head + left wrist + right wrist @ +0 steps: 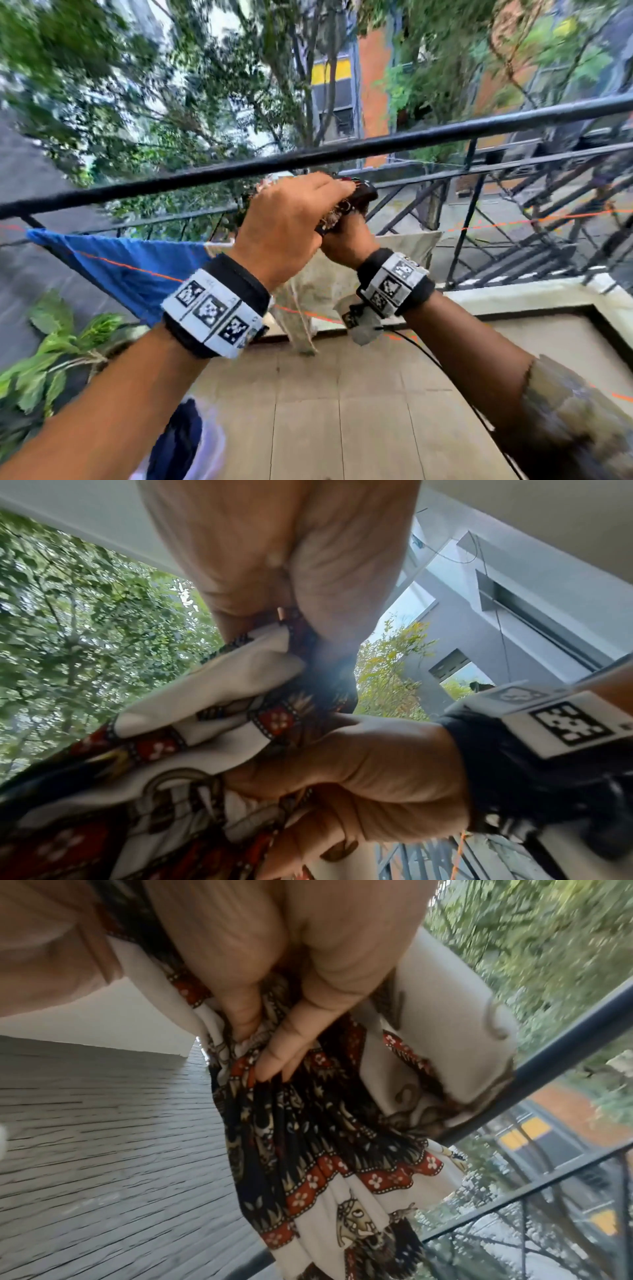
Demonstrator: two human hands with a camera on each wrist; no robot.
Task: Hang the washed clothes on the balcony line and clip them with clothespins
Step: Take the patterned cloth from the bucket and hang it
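Fingers (274, 1064) of our right hand (346, 240) curl into the gathered top of the patterned cloth (325, 1137), and our left hand (284, 219) pinches the same bunch just above them, so both hold it, raised near the balcony rail (342, 150). We judge we are still readying this piece for hanging. Below our fingers runs the orange line (130, 267), already carrying a blue cloth (113, 253) and a pale cloth (404, 246). Next we must spread the bunch over free line; any clothespin is, as far as we can tell, out of sight.
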